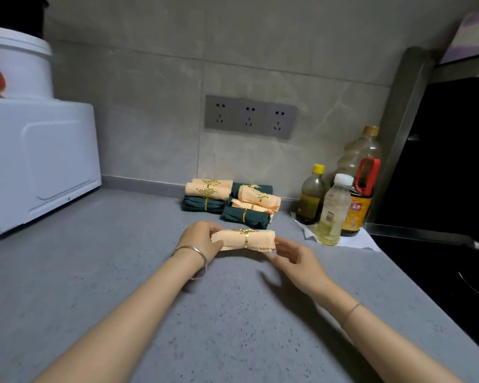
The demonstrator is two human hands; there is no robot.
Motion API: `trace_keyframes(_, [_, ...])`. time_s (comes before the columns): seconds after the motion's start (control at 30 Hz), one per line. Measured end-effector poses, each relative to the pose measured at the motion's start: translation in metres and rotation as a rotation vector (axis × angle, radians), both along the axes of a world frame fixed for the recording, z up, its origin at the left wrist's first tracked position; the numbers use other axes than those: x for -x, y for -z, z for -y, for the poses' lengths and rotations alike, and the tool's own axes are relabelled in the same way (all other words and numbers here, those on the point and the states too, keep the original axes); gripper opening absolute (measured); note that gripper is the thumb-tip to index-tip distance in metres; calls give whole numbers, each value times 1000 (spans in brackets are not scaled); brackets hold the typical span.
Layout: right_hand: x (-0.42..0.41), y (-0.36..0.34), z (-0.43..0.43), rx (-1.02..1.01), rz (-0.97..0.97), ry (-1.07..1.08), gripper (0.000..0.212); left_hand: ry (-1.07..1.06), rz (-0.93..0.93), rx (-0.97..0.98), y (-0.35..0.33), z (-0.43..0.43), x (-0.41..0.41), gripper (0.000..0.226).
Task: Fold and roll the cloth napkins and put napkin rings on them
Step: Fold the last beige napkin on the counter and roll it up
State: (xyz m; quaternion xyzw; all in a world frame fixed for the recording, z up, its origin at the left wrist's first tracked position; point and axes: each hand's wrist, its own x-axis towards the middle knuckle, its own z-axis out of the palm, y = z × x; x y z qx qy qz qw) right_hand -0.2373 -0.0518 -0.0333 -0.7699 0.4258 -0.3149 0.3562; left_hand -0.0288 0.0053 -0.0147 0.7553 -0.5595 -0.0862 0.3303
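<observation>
- Your left hand (199, 239) grips the left end of the rolled peach cloth napkin (257, 240), fingers curled round the roll.
- Your right hand (296, 261) comes in from 4 o'clock. Its thumb and loosely bent fingertips meet the napkin's right end, but I cannot tell whether they pinch the cloth or only touch it.
- The napkin lies crosswise between your two hands, low over the grey speckled stone countertop (122, 272). Whether it rests on the surface I cannot tell.
- A thin gold napkin ring with a leaf sprig (245, 236) sits round the middle of the roll, sprig on top.
- At 12 o'clock from the napkin, near the wall, there is a pile of rolled peach and dark green napkins (227, 203), each with a gold ring.
- At 2 o'clock stands a cluster of plastic oil and sauce bottles (340, 200) on white paper.
- At 10 o'clock sits a white boxy appliance (39, 161).
- Above the pile, on the grey tiled wall, there is a grey triple socket plate (250, 116).
</observation>
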Motion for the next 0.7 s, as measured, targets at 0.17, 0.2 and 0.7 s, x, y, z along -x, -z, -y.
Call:
trace_keyframes(0.17, [-87, -16, 26, 90, -3, -109, 53, -110, -141, 143, -6, 25, -80, 42])
trace_keyframes(0.2, [-102, -18, 32, 104, -5, -111, 55, -114, -168, 164, -5, 32, -93, 43])
trace_keyframes(0.7, [-152, 7, 97, -2, -200, -87, 61, 14, -157, -135, 38, 106, -132, 57])
